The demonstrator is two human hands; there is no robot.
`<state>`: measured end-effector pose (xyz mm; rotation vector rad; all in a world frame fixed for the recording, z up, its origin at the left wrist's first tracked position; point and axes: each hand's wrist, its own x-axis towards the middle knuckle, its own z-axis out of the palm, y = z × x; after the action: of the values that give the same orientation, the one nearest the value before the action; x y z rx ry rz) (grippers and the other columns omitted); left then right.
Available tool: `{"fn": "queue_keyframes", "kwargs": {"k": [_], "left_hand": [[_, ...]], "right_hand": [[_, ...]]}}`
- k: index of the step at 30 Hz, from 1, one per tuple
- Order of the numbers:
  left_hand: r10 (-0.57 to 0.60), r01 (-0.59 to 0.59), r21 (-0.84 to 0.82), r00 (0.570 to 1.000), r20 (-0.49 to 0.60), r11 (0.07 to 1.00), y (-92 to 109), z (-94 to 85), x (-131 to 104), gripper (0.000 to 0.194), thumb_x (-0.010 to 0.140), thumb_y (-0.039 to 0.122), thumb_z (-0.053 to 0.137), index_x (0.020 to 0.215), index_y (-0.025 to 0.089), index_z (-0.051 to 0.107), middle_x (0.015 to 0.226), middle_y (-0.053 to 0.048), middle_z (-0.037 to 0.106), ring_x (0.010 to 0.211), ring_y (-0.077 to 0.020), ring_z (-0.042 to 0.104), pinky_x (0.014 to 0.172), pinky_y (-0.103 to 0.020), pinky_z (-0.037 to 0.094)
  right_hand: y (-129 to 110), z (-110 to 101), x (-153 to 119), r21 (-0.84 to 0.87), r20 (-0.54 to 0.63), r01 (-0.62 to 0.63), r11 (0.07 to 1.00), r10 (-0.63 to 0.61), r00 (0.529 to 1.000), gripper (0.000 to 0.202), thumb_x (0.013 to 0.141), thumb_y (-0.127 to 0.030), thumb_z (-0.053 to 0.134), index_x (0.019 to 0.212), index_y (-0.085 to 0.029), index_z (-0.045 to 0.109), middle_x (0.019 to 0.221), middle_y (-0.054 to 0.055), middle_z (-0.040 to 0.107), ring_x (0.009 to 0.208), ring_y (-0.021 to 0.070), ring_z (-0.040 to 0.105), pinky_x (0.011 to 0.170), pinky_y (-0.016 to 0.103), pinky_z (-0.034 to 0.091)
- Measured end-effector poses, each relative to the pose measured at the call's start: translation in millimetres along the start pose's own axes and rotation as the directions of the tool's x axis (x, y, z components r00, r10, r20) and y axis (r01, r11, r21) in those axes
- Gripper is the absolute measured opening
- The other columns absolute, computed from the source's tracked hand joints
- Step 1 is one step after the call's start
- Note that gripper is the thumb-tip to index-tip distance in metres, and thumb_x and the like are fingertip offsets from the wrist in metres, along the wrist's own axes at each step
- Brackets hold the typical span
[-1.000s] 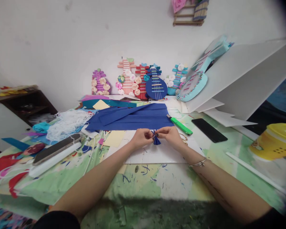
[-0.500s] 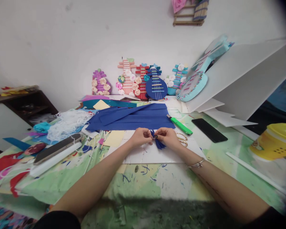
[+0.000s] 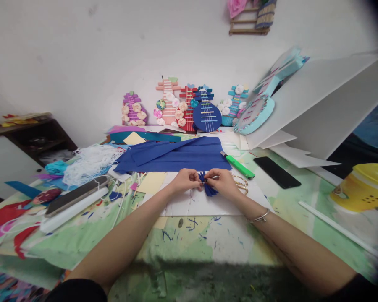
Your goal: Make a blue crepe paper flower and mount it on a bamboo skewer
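Observation:
Between my two hands is a small piece of blue pleated paper (image 3: 211,191), pinched narrow in the middle and fanning out above and below. My left hand (image 3: 187,180) is closed, its thumb and finger pinching at the paper's left side. From the right, my right hand (image 3: 221,181) pinches the middle, covering part of it. Something thin may run between the fingertips, too small to make out. Beneath lies a white board (image 3: 182,205). Gold-handled scissors (image 3: 242,184) rest just beyond my right hand.
Blue paper sheets (image 3: 176,153) lie behind the board, with a green utility knife (image 3: 239,166) and black phone (image 3: 277,172) to the right. White string (image 3: 91,163) is heaped at left. Decorated lute-shaped crafts (image 3: 207,115) lean on the wall. A yellow bucket (image 3: 362,188) stands far right.
The blue paper's folds have turned and spread slightly between my fingers. My right fingers have shifted a little; my left hand stays almost where it was.

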<state>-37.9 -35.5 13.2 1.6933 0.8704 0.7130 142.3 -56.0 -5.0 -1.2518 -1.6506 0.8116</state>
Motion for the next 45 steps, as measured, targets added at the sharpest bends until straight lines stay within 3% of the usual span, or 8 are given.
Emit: {"fn": "queue_keyframes", "kwargs": {"k": [15,20,24,27,30,33,41,45], "left_hand": [[0.054,-0.053,-0.059,0.999,0.007,0.997,-6,0.2,1,0.008,0.063,0.008,0.06,0.065,0.012,0.053,0.064,-0.002,0.065,0.061,-0.011,0.062,0.061,-0.022,0.046],[0.075,-0.074,-0.048,0.997,0.01,0.996,-9,-0.3,4,0.007,0.065,0.011,0.061,0.066,0.012,0.054,0.065,0.0,0.061,0.059,-0.009,0.058,0.059,-0.021,0.043],[0.082,-0.08,-0.071,0.996,0.025,0.994,-7,1.2,3,0.007,0.069,0.015,0.059,0.069,0.012,0.053,0.066,-0.002,0.061,0.064,-0.0121,0.061,0.064,-0.026,0.046],[0.196,-0.194,0.065,0.98,-0.02,0.979,-4,2.5,1,0.006,0.069,0.014,0.06,0.069,0.013,0.054,0.073,-0.003,0.059,0.066,-0.0113,0.057,0.063,-0.025,0.045],[0.364,-0.343,0.228,0.93,-0.056,0.911,-1,3.5,-1,0.006,0.069,0.014,0.061,0.067,0.012,0.056,0.094,-0.007,0.055,0.07,-0.0093,0.053,0.063,-0.023,0.044],[0.417,-0.399,0.218,0.908,-0.041,0.891,-1,4.9,-1,0.006,0.073,0.015,0.059,0.069,0.012,0.056,0.098,-0.008,0.055,0.071,-0.0093,0.055,0.064,-0.023,0.045],[0.434,-0.403,0.251,0.897,-0.082,0.88,-4,10.1,1,0.006,0.072,0.012,0.057,0.068,0.013,0.053,0.091,-0.008,0.061,0.075,-0.0115,0.057,0.068,-0.025,0.046],[0.361,-0.344,0.188,0.93,-0.064,0.92,-8,14.1,1,0.006,0.074,0.015,0.056,0.072,0.014,0.051,0.087,-0.006,0.062,0.07,-0.0107,0.057,0.066,-0.025,0.046]], "right_hand": [[-3,0,0,0.071,-0.004,0.04,0.997,-0.04,0.999,0.011,0.066,-0.018,0.059,0.075,-0.017,0.065,0.074,0.003,0.068,0.068,0.015,0.063,0.064,0.026,0.05],[-11,1,-2,0.366,0.131,-0.135,0.921,0.093,0.987,0.016,0.062,-0.024,0.065,0.075,-0.016,0.059,0.063,-0.001,0.061,0.049,0.0107,0.054,0.046,0.023,0.042],[-15,1,-4,0.454,0.199,-0.211,0.866,0.132,0.971,0.027,0.063,-0.025,0.061,0.086,-0.02,0.05,0.061,-0.005,0.056,0.045,0.0102,0.053,0.044,0.023,0.04],[-16,1,-4,0.465,0.26,-0.244,0.851,0.133,0.957,0.032,0.063,-0.022,0.06,0.091,-0.021,0.045,0.058,-0.008,0.053,0.043,0.0085,0.049,0.043,0.021,0.035],[-16,-1,-5,0.471,0.296,-0.247,0.847,0.112,0.949,0.032,0.064,-0.02,0.06,0.091,-0.021,0.043,0.058,-0.009,0.052,0.043,0.0071,0.044,0.043,0.02,0.03],[-17,-2,-5,0.493,0.294,-0.264,0.829,0.126,0.947,0.034,0.064,-0.021,0.062,0.09,-0.022,0.042,0.059,-0.009,0.053,0.045,0.0069,0.044,0.045,0.02,0.03],[-16,-3,-4,0.511,0.296,-0.249,0.823,0.103,0.949,0.037,0.064,-0.028,0.067,0.089,-0.022,0.04,0.06,-0.008,0.054,0.043,0.0064,0.045,0.044,0.02,0.03],[-13,-4,-4,0.499,0.305,-0.247,0.831,0.099,0.947,0.035,0.065,-0.026,0.066,0.089,-0.022,0.04,0.059,-0.009,0.054,0.038,0.006,0.044,0.039,0.018,0.024]]}}
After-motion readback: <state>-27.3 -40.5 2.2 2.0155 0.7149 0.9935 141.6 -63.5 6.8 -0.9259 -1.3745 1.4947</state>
